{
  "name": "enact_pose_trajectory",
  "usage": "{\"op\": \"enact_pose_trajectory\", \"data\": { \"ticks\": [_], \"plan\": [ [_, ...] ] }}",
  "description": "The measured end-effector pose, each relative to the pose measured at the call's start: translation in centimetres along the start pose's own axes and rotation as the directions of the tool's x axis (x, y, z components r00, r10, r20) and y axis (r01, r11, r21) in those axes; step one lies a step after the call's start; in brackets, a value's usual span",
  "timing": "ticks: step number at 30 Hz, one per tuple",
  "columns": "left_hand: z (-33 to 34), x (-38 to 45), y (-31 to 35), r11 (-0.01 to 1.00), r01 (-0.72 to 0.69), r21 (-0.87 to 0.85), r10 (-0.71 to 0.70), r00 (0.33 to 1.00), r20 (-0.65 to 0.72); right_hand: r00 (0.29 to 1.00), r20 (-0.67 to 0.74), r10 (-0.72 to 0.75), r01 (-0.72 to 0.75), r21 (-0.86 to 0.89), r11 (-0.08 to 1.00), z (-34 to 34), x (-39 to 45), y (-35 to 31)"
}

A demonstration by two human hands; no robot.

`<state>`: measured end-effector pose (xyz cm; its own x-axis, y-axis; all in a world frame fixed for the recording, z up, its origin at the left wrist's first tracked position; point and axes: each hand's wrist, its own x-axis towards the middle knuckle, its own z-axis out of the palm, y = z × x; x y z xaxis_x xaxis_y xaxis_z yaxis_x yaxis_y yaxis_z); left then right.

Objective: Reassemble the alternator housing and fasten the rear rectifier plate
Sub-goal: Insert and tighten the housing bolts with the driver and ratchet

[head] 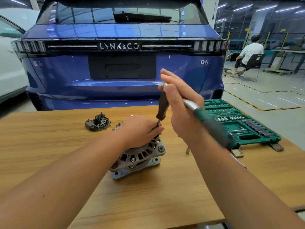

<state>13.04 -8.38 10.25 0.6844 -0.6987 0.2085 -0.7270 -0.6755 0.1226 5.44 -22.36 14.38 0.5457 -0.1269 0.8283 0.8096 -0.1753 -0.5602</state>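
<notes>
The grey alternator (140, 156) stands on the wooden table (49, 138). My left hand (140, 129) rests on top of it and pinches the metal shaft of a dark-handled screwdriver (162, 108), which stands nearly upright on the housing. My right hand (181, 106) is level with the screwdriver's handle top, fingers straight, with the thumb clamping a green-handled ratchet (212, 124) against the palm. The ratchet's handle points down to the right and looks blurred. A black rectifier plate (97, 123) lies apart on the table, behind and to the left of the alternator.
An open green socket set (239, 123) lies at the table's right. A small loose socket (187, 150) stands right of the alternator. A blue car's rear (122, 63) is close behind the table. A person sits on a chair (247, 55) at the far right.
</notes>
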Motion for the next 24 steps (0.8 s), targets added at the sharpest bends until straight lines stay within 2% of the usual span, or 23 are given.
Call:
{"op": "enact_pose_trajectory", "data": {
  "ticks": [2,5,7,9,13,18,22,24],
  "plan": [
    [-0.1,0.0,0.0,0.999,-0.027,0.031,0.028,0.999,-0.016,0.963,0.092,-0.255,0.271,-0.276,0.922,-0.1,0.2,0.1],
    [0.4,0.3,-0.6,1.000,-0.001,-0.015,0.001,1.000,0.007,0.907,0.263,-0.329,0.418,-0.475,0.774,-0.7,1.2,0.0],
    [1.1,0.6,-1.1,0.982,0.084,-0.169,-0.080,0.996,0.034,0.883,0.399,-0.248,0.441,-0.521,0.731,-1.3,1.8,-0.6],
    [1.3,0.9,-1.3,0.957,0.098,-0.273,-0.092,0.995,0.033,0.858,0.500,-0.117,0.418,-0.548,0.725,-1.8,2.4,-1.5],
    [0.2,0.5,-0.2,0.977,0.048,-0.205,-0.049,0.999,0.001,0.771,0.631,0.083,0.424,-0.607,0.673,-2.4,3.3,-3.0],
    [-0.6,0.2,0.6,0.957,0.112,-0.266,-0.103,0.994,0.045,0.690,0.658,0.301,0.443,-0.713,0.544,-3.2,5.4,-3.9],
    [-1.0,0.3,0.9,0.968,0.128,-0.216,-0.121,0.992,0.045,0.664,0.620,0.418,0.401,-0.767,0.500,-3.9,6.7,-4.1],
    [-0.9,0.5,1.1,0.971,0.144,-0.191,-0.138,0.989,0.045,0.663,0.613,0.431,0.400,-0.776,0.488,-3.7,7.0,-4.4]
  ]
}}
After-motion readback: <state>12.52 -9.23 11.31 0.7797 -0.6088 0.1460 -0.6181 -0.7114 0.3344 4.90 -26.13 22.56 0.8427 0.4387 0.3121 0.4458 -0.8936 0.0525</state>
